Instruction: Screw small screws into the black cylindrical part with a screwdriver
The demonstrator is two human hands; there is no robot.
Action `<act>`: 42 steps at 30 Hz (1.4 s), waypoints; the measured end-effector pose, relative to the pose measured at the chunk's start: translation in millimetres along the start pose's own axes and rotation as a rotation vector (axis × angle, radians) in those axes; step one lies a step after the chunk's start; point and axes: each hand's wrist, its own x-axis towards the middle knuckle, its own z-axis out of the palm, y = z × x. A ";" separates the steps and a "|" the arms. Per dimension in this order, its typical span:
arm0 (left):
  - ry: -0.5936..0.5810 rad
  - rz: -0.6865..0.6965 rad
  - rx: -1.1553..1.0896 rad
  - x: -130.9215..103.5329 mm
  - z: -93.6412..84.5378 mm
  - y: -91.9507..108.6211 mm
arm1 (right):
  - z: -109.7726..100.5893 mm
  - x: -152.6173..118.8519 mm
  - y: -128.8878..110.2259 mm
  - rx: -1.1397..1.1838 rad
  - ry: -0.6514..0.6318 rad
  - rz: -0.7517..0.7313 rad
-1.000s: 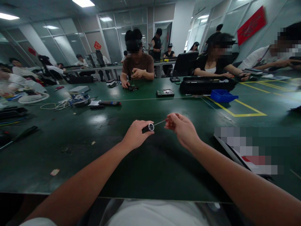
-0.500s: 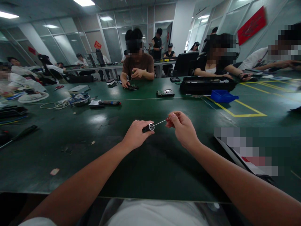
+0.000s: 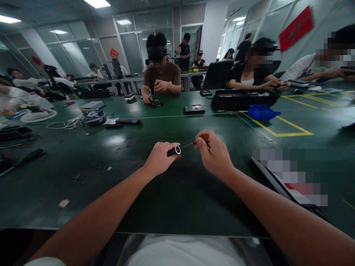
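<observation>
My left hand (image 3: 158, 157) is closed around a short black cylinder (image 3: 173, 150), which looks like a small flashlight. Its round end, with a bright silver ring, faces me and to the right. In my right hand (image 3: 213, 151), thumb and fingers grip a thin screwdriver (image 3: 195, 142) with a reddish handle, mostly hidden by the fingers. The metal shaft points left and slightly down at the ringed end. Whether the tip touches the cylinder I cannot tell. Both hands are held above the green table (image 3: 166, 199).
A blue bin (image 3: 262, 112) and a long black case (image 3: 244, 99) stand at the back right. Beyond my hands lies a hard drive (image 3: 194, 109). A pen-shaped electric screwdriver (image 3: 129, 121) and tangled cables (image 3: 93, 117) lie left. A co-worker (image 3: 162, 75) works opposite. A blurred-out flat item (image 3: 288, 181) lies right.
My right hand has turned slightly, showing more of the screwdriver's red handle end. My left hand and the cylinder have barely moved. The black-clad co-worker at right has brought both hands together.
</observation>
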 end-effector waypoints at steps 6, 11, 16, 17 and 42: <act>-0.005 0.012 -0.025 0.1 1.0 -1.2 | 0.8 -0.8 2.1 0.092 -0.012 0.043; 0.001 0.000 -0.026 -0.1 0.4 0.1 | 1.3 0.9 3.0 0.154 -0.021 0.119; 0.005 -0.027 -0.013 0.5 -0.1 1.1 | 0.0 2.6 2.1 0.201 -0.031 0.208; 0.005 -0.028 -0.014 0.7 -0.2 1.3 | 0.0 2.5 2.0 0.207 -0.027 0.214; 0.020 0.004 -0.100 -1.9 -3.3 3.0 | 4.8 7.5 7.2 0.396 0.075 0.392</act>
